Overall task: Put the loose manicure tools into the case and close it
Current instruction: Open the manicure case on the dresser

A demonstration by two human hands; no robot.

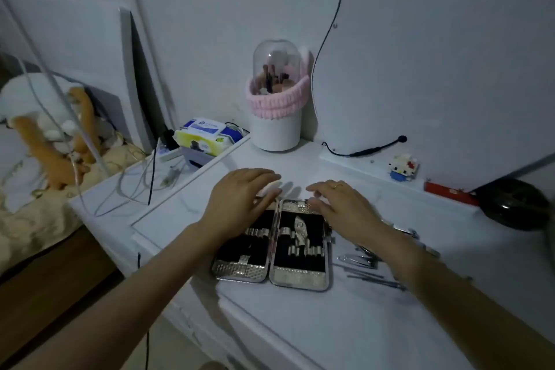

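Observation:
A manicure case (295,275) lies open flat on the white table, with a black lining, metal holder loops and silver textured edges. One tool sits in its right half (300,231). My left hand (240,198) rests over the far end of the left half, fingers fairly straight. Over the far end of the right half lies my right hand (339,206), fingers extended, a ring on one finger. Several loose metal manicure tools (365,261) lie on the table right of the case, partly hidden by my right forearm.
A white brush holder with a clear dome and pink band (277,99) stands behind the case. A wipes pack (204,134) and cables lie at the left. A block figure (402,167), a red object (447,192) and a black pan (513,204) sit at the right.

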